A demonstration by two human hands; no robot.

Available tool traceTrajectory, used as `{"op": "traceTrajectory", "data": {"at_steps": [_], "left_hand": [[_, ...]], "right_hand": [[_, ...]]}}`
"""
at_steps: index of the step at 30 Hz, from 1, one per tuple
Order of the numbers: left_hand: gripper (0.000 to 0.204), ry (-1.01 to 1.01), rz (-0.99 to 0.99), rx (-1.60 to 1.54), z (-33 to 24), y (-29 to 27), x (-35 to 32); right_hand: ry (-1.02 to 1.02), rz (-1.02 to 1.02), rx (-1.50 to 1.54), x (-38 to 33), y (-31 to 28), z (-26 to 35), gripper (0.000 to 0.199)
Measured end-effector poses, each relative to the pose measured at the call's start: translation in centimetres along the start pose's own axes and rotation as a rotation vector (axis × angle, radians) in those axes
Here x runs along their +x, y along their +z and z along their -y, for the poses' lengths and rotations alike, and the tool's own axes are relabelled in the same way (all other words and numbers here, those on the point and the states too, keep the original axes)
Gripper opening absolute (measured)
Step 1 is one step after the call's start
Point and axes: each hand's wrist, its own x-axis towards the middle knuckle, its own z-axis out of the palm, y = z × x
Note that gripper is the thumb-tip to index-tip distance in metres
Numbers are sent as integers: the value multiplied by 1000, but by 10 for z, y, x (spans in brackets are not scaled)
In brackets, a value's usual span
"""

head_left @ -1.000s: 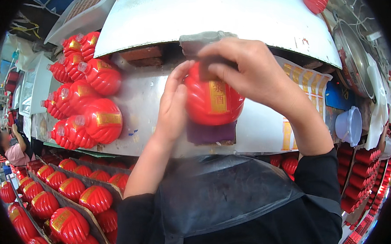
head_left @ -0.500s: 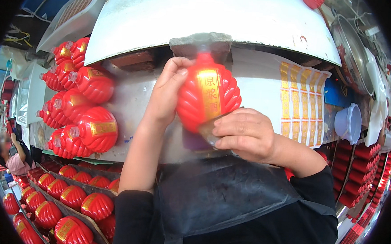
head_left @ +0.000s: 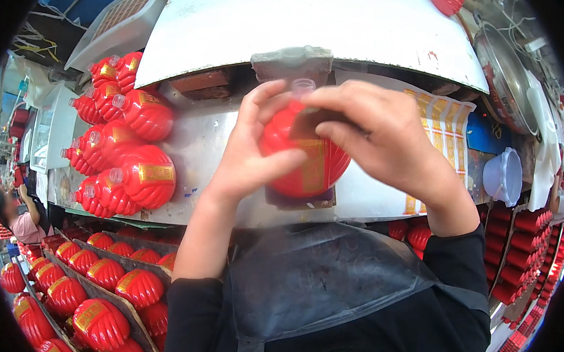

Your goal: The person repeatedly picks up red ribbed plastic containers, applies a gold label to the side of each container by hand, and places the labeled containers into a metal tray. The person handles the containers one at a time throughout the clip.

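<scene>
A plump red ribbed bottle [head_left: 294,182] with a clear neck lies on the bench in front of me, neck pointing away. A gold label [head_left: 315,168] runs down its face. My left hand [head_left: 252,139] wraps its left shoulder, fingers near the neck and thumb laid across the front. In my right hand [head_left: 378,127], slightly blurred, is a thin dark flat scraper [head_left: 311,121], pinched between fingers and thumb. It rests over the upper part of the label, which the hand and scraper partly hide. Under the bottle a dark purplish pad [head_left: 300,201] shows.
Several labelled red bottles [head_left: 146,177] are grouped at the left of the bench. A sheet of gold labels [head_left: 449,131] lies at the right, beside a pale blue tub [head_left: 503,176]. A grey block [head_left: 292,64] stands beyond the neck. Boxed bottles [head_left: 102,323] fill the lower left.
My right hand and scraper have moved up from the bottle's lower end toward its neck. My left thumb has swung onto the bottle's front, and the bottle sits slightly lower.
</scene>
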Motion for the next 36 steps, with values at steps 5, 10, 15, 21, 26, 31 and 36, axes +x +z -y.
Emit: {"op": "traceTrajectory", "data": {"at_steps": [5, 10, 15, 21, 26, 31, 36], "left_hand": [[93, 100, 15, 267, -8, 9, 3], [72, 52, -52, 368, -15, 16, 15], [40, -65, -126, 135, -15, 3, 32], [22, -110, -353, -159, -4, -13, 42], [24, 11, -379, -188, -3, -3, 30], [21, 109, -375, -125, -4, 10, 20], [20, 157, -363, -67, -1, 17, 10]], "right_hand": [[40, -26, -162, -2, 7, 6, 39], [5, -95, -126, -8, 8, -7, 34], [-121, -287, -158, -36, 25, -15, 23], [-287, -16, -13, -77, 60, 10, 27], [202, -241, 121, -33, 45, 2, 30], [325, -330, 8, -5, 34, 6, 28], [429, -259, 21, -14, 28, 10, 27]]}}
